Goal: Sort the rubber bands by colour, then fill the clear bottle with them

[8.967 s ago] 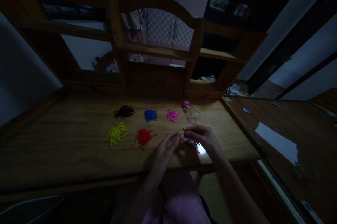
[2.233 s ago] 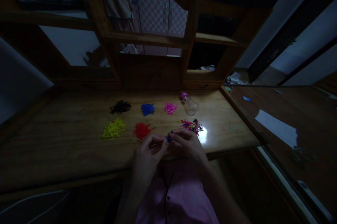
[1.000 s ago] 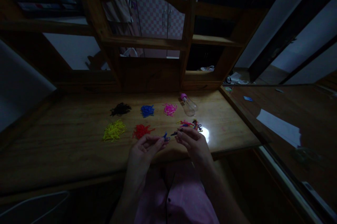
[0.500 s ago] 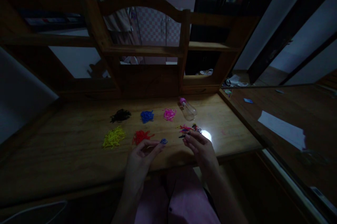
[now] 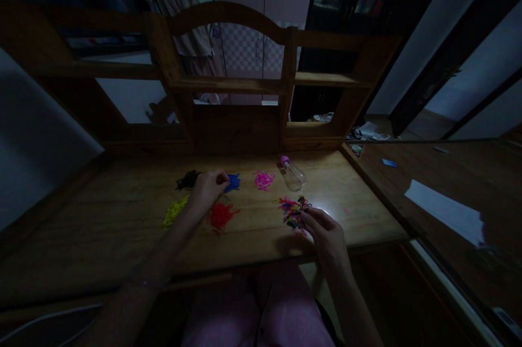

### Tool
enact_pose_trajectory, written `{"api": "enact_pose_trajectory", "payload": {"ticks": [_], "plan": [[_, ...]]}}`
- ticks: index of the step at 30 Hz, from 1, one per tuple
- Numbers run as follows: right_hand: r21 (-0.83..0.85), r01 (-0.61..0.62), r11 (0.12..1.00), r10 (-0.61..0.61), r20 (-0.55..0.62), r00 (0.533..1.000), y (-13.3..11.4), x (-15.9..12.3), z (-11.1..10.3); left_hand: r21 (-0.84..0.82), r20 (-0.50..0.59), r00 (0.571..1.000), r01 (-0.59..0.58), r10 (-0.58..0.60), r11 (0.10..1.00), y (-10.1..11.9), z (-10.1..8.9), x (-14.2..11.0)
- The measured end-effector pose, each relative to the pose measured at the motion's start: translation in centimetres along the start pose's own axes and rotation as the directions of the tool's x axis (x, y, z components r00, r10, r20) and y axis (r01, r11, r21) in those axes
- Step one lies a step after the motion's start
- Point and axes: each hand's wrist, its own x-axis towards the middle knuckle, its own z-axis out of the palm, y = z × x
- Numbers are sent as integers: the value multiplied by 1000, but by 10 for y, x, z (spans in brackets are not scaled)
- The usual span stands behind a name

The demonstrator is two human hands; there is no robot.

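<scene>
My left hand reaches over the pile of thin blue strands, fingers pinched together at its left edge. What sits between those fingertips is hidden. My right hand is closed at the fingertips on the edge of a bundle of multicoloured strands, mixed red, yellow, pink and dark. The bundle lies on the wooden desk just left of that hand. Below my left hand is a pile of red strands. Pink strands lie right of the blue ones. The strands look like small elastic bands.
Black strands and yellow strands lie at the left, partly behind my left hand and forearm. A clear bottle with a pink cap lies at the back right. A wooden shelf unit borders the desk. White paper lies right.
My hands have moved apart. The left, which held a blue looped piece, has gone up and left to the blue pile. The right has lowered beside the multicoloured bundle, which now spreads wider.
</scene>
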Motion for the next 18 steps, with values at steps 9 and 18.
{"api": "enact_pose_trajectory", "payload": {"ticks": [9, 18], "plan": [[-104, 26, 994, -6, 185, 983, -8, 8, 20, 97, -41, 997, -61, 65, 993, -19, -11, 4], [-418, 356, 836, -23, 621, 784, 11, 93, 178, -484, -37, 920, 325, -390, 813, 8, -12, -124]]}}
